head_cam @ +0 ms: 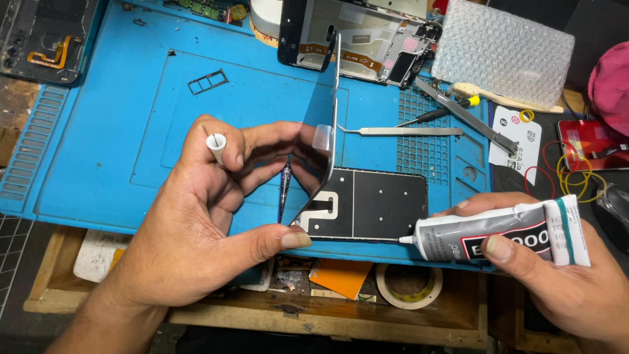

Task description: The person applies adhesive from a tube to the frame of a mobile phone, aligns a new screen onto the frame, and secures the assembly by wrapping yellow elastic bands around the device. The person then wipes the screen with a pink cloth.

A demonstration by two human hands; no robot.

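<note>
I see the left hand (196, 223) with its grip closed on a phone screen panel (327, 144), held on edge over the blue repair mat (118, 131); a small white cap (216, 145) sits between its fingers. The right hand (557, 275) grips tight a grey glue tube (498, 236), nozzle touching the lower edge of the black panel (373, 203). The right wrist is cut off by the frame.
</note>
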